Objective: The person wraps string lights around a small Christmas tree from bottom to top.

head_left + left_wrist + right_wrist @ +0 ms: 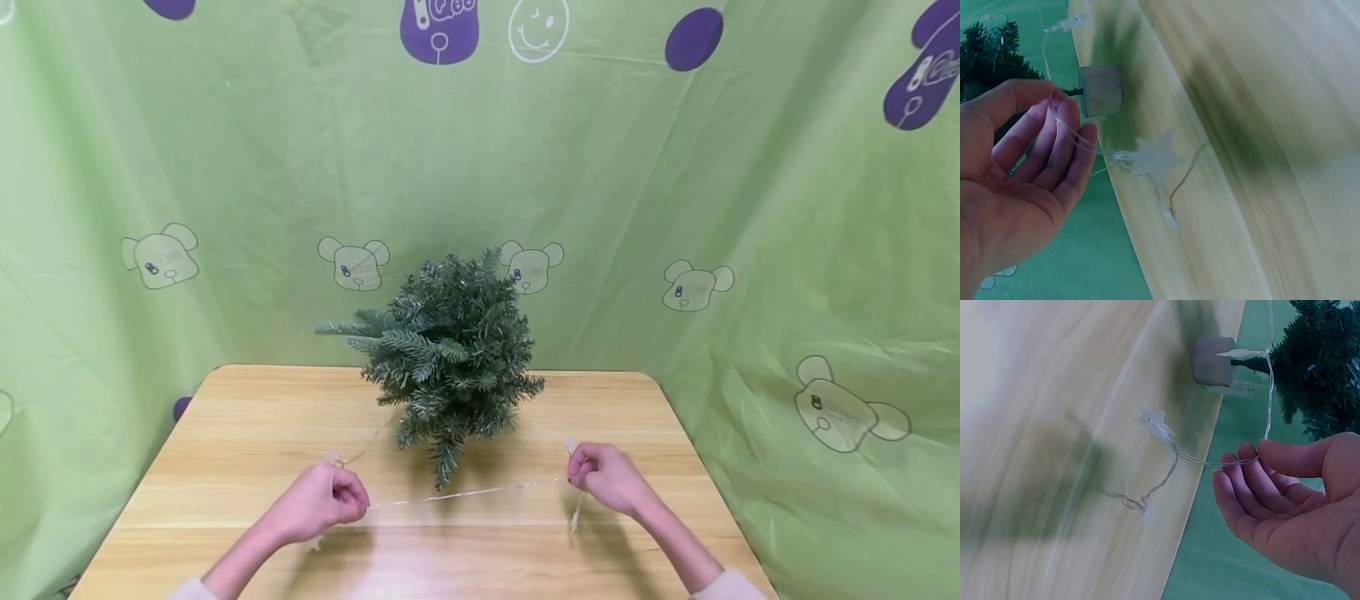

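Note:
Between my two hands a thin clear string of star lights (pixel 480 492) stretches across, in front of a small artificial Christmas tree (pixel 457 350). My left hand (pixel 322 504) pinches the wire between thumb and fingertips. A clear star (pixel 1157 155) dangles from it in the left wrist view. On the other side my right hand (pixel 609 479) pinches the wire too, with another star (pixel 1155 422) hanging from it over the table. The tree's round base (pixel 1101 91) shows in both wrist views, while branches hide it in the head view.
The light wooden table (pixel 247 433) carries the tree toward its back edge. Green printed cloth (pixel 585 167) hangs behind the table and along its sides.

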A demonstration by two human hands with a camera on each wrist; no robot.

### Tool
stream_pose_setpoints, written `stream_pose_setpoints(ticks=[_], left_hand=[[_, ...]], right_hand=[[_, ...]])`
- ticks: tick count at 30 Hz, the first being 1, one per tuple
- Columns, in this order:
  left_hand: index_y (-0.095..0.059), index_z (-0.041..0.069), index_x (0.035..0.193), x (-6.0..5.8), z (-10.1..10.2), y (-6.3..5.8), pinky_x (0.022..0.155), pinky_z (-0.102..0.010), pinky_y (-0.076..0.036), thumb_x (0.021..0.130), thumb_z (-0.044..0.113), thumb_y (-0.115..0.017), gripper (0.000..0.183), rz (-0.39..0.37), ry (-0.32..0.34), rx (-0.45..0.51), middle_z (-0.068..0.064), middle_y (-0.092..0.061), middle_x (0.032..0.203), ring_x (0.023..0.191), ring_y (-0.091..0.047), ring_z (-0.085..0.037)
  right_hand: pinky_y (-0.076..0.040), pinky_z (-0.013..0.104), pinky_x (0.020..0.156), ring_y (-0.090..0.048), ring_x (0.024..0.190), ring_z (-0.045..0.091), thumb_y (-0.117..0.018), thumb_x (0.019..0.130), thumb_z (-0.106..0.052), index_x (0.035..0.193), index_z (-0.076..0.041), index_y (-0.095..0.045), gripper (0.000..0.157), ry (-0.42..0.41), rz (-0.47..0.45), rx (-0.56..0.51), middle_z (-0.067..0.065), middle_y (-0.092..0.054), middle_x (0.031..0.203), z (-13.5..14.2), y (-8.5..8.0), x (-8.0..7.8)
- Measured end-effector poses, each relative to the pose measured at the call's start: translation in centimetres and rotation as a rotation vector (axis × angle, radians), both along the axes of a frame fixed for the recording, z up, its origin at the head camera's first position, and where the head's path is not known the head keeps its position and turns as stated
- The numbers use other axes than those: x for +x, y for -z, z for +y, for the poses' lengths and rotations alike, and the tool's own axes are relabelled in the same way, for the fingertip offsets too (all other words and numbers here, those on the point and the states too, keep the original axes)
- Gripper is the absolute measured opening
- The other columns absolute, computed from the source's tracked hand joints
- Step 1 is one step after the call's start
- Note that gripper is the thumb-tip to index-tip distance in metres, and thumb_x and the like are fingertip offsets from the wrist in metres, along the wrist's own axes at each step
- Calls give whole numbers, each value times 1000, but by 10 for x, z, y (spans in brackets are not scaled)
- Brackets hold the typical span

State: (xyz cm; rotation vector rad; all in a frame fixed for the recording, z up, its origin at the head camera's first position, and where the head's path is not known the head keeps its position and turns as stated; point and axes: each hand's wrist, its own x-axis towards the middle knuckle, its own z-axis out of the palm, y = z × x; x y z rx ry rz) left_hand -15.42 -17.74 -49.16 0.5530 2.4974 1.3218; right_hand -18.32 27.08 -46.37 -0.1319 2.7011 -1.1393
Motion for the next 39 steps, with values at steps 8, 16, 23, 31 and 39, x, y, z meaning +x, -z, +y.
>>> stream_pose_setpoints(ticks=[8,16,23,31,39], left_hand=[[-70,8,78,-1,-12,-12,67,-24,-53,89,24,-76,20,-79,99,54,12,-58,63,60,-54,-3],[-68,7,79,0,-28,-41,69,-26,-56,91,21,-74,19,-111,257,127,10,-62,69,62,-55,0],[-70,5,92,1,-34,-66,66,-27,-57,90,12,-72,8,-116,346,196,8,-68,78,69,-60,0],[-72,7,108,-3,-43,-92,74,-30,-58,94,8,-68,15,-97,362,233,1,-71,86,78,-65,-7],[-72,10,109,-8,-56,-125,70,-31,-56,97,9,-65,14,-28,342,160,3,-68,81,73,-63,-12]], right_hand=[[-49,30,66,-59,74,18,-64,77,4,90,-5,-67,16,43,24,45,6,-67,79,9,-16,-3],[-50,32,69,-61,78,17,-63,78,2,88,-6,-65,14,25,36,65,5,-68,80,20,-30,-2],[-52,31,73,-62,79,17,-63,78,1,88,-7,-64,13,0,30,78,4,-67,80,26,-46,1],[-51,29,72,-60,81,16,-61,79,3,89,-6,-65,14,-55,72,91,5,-68,83,35,-69,3],[-52,31,74,-61,82,18,-64,80,1,92,-4,-65,13,-104,103,121,4,-67,84,44,-105,0]])
